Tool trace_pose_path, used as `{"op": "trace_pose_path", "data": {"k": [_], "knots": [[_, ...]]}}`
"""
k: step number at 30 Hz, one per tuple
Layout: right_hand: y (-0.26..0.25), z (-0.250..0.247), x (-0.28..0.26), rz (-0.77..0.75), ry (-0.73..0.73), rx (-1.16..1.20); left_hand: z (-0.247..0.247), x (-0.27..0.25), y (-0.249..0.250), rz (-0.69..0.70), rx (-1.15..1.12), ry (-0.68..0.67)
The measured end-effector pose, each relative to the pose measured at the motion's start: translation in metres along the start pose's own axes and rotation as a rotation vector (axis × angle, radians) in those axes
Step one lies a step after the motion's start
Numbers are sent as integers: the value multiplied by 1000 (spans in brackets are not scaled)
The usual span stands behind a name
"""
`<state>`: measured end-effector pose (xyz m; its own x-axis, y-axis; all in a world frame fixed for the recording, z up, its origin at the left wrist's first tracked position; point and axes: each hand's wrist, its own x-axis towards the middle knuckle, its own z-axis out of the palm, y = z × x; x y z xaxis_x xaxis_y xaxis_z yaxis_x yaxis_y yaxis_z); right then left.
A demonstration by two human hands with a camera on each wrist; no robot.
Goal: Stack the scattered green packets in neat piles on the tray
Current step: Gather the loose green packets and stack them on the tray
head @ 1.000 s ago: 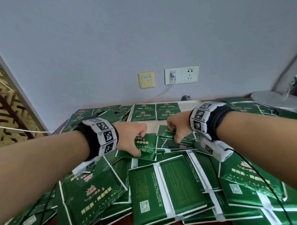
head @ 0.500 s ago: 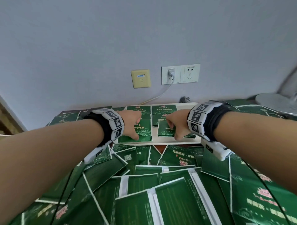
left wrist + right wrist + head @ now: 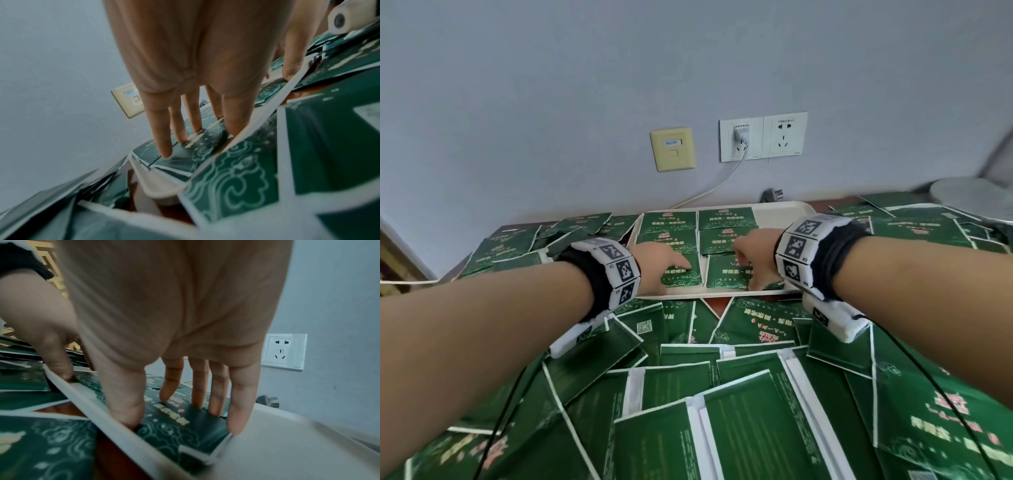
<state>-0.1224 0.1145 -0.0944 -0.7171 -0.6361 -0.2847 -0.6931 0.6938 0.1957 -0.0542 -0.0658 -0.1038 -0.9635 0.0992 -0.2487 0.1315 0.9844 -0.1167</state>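
Observation:
A cream tray point(image 3: 779, 213) lies at the back of the table with green packets in two columns. My left hand point(image 3: 675, 270) rests on the near-left packet point(image 3: 686, 278), fingers straight, tips on its top and thumb at its near edge. In the left wrist view the left hand point(image 3: 201, 134) presses that packet point(image 3: 205, 144) by the tray corner point(image 3: 158, 190). My right hand point(image 3: 748, 270) lies the same way on the near-right packet point(image 3: 726, 278). The right wrist view shows the right hand point(image 3: 180, 415) with straight fingers on this packet point(image 3: 185, 428) and the thumb at the tray rim point(image 3: 115, 423).
Loose green packets point(image 3: 722, 394) cover the table in front of and beside the tray. A bare strip of tray floor point(image 3: 287, 444) lies right of the piles. On the wall are sockets with a plugged cable point(image 3: 740, 138); a round white base point(image 3: 969, 197) stands far right.
Both hands have carried a packet each from the loose heap forward to the tray. The packets now lie flat in the tray's near row under the fingers.

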Motion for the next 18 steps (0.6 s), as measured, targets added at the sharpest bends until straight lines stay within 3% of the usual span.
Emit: {"op": "trace_pose_path", "data": {"k": [10, 18], "knots": [[-6, 0, 8, -87, -9, 37, 1, -9, -14, 37, -33, -28], [2, 1, -2, -30, 16, 32, 2, 2, -7, 11, -8, -2]]}}
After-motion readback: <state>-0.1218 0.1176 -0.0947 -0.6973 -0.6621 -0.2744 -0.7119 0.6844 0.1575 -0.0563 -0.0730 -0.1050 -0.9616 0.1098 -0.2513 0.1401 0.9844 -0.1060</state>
